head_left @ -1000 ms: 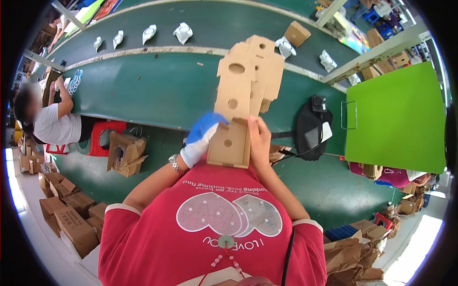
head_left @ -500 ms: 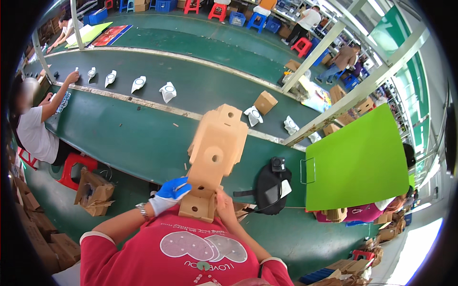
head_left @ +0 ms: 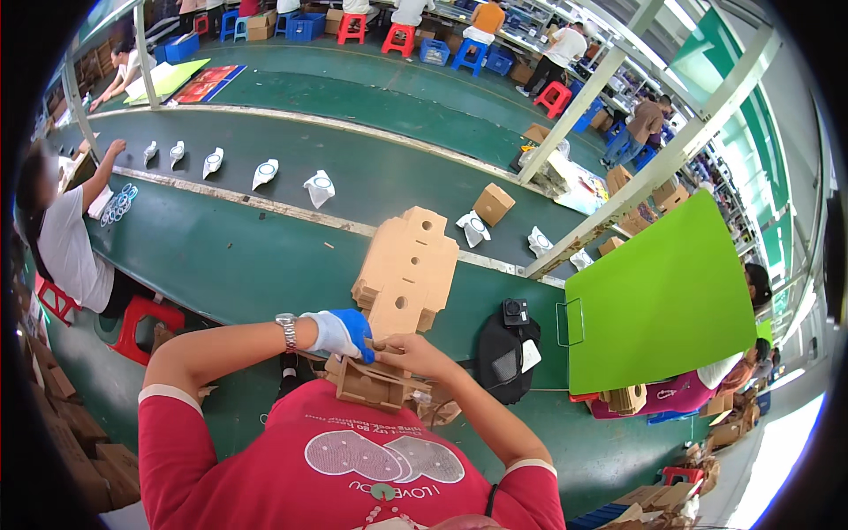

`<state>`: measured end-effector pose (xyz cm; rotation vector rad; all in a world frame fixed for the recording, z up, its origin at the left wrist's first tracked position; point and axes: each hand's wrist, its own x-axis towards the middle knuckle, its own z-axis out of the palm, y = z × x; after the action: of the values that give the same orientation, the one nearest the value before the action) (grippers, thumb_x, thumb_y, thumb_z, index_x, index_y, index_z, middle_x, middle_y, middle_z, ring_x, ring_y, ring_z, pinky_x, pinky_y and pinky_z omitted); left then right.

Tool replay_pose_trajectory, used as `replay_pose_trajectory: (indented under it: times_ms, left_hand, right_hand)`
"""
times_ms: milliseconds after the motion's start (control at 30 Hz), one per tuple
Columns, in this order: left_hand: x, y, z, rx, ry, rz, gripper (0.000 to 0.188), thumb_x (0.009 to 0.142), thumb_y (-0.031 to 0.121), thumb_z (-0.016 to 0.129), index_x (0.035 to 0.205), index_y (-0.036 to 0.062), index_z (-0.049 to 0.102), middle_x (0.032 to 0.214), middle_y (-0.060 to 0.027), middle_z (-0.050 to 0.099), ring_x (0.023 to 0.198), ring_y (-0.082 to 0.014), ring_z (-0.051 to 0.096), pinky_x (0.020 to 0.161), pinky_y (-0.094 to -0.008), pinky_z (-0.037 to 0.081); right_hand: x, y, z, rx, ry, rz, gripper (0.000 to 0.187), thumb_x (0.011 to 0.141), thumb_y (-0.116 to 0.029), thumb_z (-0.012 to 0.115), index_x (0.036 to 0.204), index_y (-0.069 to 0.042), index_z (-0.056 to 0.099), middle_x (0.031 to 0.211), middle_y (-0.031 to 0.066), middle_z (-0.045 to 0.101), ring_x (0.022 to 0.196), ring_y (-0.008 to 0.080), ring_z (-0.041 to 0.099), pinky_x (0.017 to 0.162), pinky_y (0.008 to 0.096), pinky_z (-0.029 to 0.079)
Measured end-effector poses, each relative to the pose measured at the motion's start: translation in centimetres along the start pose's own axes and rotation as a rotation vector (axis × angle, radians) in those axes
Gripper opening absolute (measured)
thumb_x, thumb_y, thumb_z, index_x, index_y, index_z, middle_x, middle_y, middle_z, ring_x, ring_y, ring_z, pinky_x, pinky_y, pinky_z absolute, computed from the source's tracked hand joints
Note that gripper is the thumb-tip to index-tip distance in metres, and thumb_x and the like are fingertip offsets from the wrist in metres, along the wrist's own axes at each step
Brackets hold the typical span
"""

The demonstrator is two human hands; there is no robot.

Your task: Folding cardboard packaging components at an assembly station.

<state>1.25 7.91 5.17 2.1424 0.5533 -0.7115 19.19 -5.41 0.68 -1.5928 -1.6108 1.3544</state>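
A brown cardboard box point(head_left: 371, 389), partly folded up and open on top, rests against my front at the table's near edge. My left hand point(head_left: 346, 332), in a white glove with blue fingers, grips the box's far flap. Across from it, my bare right hand point(head_left: 413, 356) pinches the same flap, its fingertips close to the left ones. Just beyond both hands lies a stack of flat die-cut cardboard blanks point(head_left: 413, 261) with round holes.
Several white wrapped pieces with dark rings point(head_left: 320, 187) sit along the belt beyond the table, near a small closed carton point(head_left: 494, 204). To my right are a black bag point(head_left: 508, 358), a small camera point(head_left: 514, 311) and a green board point(head_left: 658, 300). A co-worker point(head_left: 75, 230) sits at left.
Both hands have come together over the box's far side, and its flap is now bent up between them. At left, the co-worker's hand has moved off a wrapped piece on the belt.
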Motion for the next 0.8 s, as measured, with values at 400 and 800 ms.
replay_pose_trajectory:
  times_ms: [400, 800]
  left_hand:
    - [10.4, -16.0, 3.9, -1.299, 0.443, 0.481, 0.056, 0.092, 0.015, 0.066, 0.145, 0.0115, 0.046, 0.145, -0.0071, 0.05, 0.135, -0.0213, 0.047, 0.111, -0.038, 0.039]
    - [6.8, 0.5, 1.9, 0.012, 1.09, 0.574, 0.118, 0.06, 0.051, 0.087, 0.149, 0.0011, 0.029, 0.145, -0.0186, 0.042, 0.134, -0.0341, 0.042, 0.118, -0.0448, 0.023]
  right_hand:
    - [1.3, 3.0, -0.3, -0.366, 0.635, 0.201, 0.039, 0.074, -0.035, 0.075, 0.078, 0.002, 0.066, 0.077, 0.0171, 0.067, 0.065, 0.0326, 0.066, 0.063, 0.0412, 0.053]
    - [3.8, 4.7, 1.1, -0.42, 0.875, 0.304, 0.028, 0.077, -0.022, 0.072, 0.09, -0.001, 0.059, 0.096, 0.0181, 0.061, 0.088, 0.0387, 0.063, 0.075, 0.0476, 0.052]
